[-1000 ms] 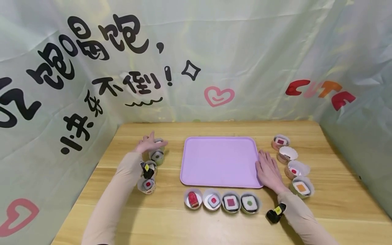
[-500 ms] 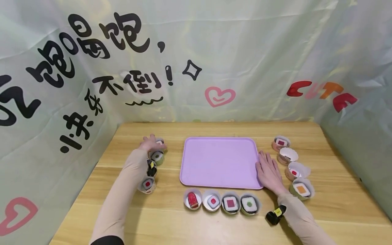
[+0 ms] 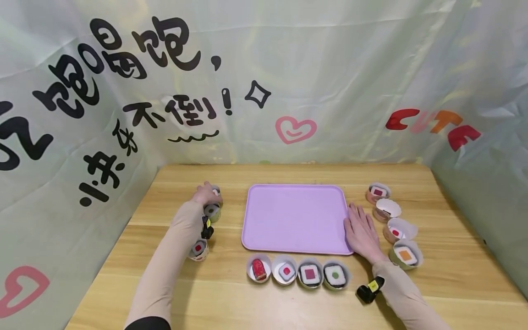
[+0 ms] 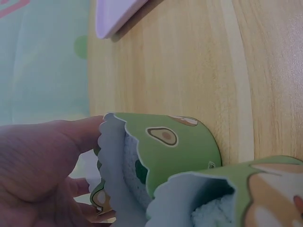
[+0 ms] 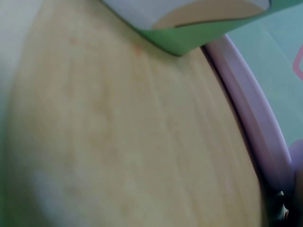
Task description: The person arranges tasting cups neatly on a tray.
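Left hand, head view: the left hand [image 3: 207, 194] is curled over the far-left cup [image 3: 216, 189], rearmost in the left column and partly covered by the fingers.
Left column, head view: a second cup [image 3: 212, 211] is seen just nearer on the worktop [image 3: 222, 298], then a front cup [image 3: 198, 248]; between them the view is blocked by the wrist camera [image 3: 206, 228].
Right hand, head view: the right hand [image 3: 362, 233] is laid flat at the right edge of the purple tray [image 3: 297, 220], fingers straight, nothing held.
Avocado-print cup, left wrist view: the far-left cup is gripped, thumb at one side of the scalloped rim, other fingers round the opposite side; a sushi-like piece [image 4: 131, 158] is seen inside.
Tray edge, right wrist view: tray edge, blurred worktop and part of a green cup [image 5: 199, 38] are shown; finger state cannot be told here.
Step in hand: judged to be the grasping of the far-left cup; lift-off cannot be confirmed.
Next move: a light, level grip seems called for, so that the paper wall is not crushed, the piece not spilled and the second cup not knocked.
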Motion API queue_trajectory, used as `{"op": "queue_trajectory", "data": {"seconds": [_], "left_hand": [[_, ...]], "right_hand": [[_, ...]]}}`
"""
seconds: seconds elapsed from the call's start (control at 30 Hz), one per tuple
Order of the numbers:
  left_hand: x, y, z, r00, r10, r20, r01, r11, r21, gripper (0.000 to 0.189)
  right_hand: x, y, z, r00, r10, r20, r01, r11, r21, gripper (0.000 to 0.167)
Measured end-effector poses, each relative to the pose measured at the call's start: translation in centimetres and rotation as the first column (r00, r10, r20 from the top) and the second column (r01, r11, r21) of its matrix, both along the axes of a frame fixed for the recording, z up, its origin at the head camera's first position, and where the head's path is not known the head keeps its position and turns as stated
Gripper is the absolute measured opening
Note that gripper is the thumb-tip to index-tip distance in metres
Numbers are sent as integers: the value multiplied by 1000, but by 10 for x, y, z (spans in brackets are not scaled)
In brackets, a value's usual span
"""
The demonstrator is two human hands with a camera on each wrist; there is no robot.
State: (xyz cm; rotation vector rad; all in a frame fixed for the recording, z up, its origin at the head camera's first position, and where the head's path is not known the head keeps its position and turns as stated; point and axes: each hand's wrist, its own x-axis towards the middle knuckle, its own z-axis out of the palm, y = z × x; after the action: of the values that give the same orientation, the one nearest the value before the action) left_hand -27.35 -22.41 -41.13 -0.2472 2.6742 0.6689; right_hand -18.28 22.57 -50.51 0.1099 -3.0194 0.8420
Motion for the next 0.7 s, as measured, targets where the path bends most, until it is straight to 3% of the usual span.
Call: {"op": "queue_trajectory", "data": {"seconds": [0.2, 0.7], "left_hand": [[-2, -2, -5, 999, 18, -33, -18, 1000, 26, 79], [3, -7, -1, 992, -6, -129, 16, 997, 73, 71]], "right_hand": [[2, -1, 1, 1000, 3, -7, -3, 1000, 4, 55], [4, 1, 1, 1000, 6, 1, -6, 1000, 3, 56]]}}
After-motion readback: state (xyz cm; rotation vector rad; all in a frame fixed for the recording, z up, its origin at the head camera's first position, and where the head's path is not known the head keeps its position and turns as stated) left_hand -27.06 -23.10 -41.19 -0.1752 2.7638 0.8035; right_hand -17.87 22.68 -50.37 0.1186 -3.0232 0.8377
